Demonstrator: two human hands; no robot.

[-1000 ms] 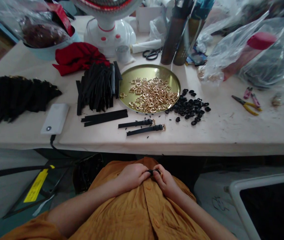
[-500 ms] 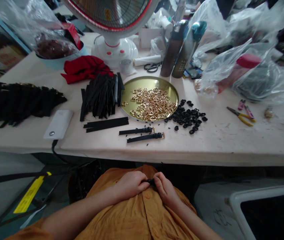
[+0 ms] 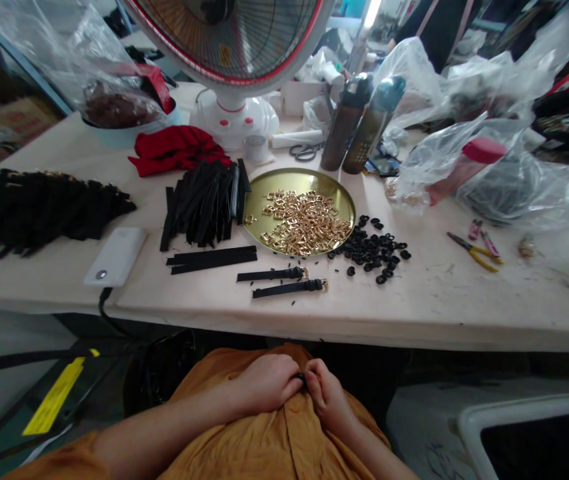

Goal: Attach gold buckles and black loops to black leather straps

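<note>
My left hand (image 3: 270, 381) and my right hand (image 3: 328, 395) meet low in front of my orange shirt, below the table edge. Both are closed, fingertips pinched around a small black piece (image 3: 301, 378) that is mostly hidden between them. On the table beyond lie two short black straps with gold buckles, a nearer one (image 3: 284, 289) and a farther one (image 3: 269, 275). A round gold tray (image 3: 259, 180) holds a heap of gold buckles (image 3: 309, 223). Beside it on the right is a scatter of small black loops (image 3: 371, 250).
Left of the tray are a pile of black strips (image 3: 201, 207), a few loose strips (image 3: 211, 259) and a white power bank (image 3: 117, 257) with a cable. A fan (image 3: 234, 113), two bottles (image 3: 347, 123) and red cloth (image 3: 179, 150) stand behind. Pliers (image 3: 474, 253) lie right.
The view has tilted up slightly, so the table sits lower in the picture. My hands have drawn closer together, and less of the black piece shows between them.
</note>
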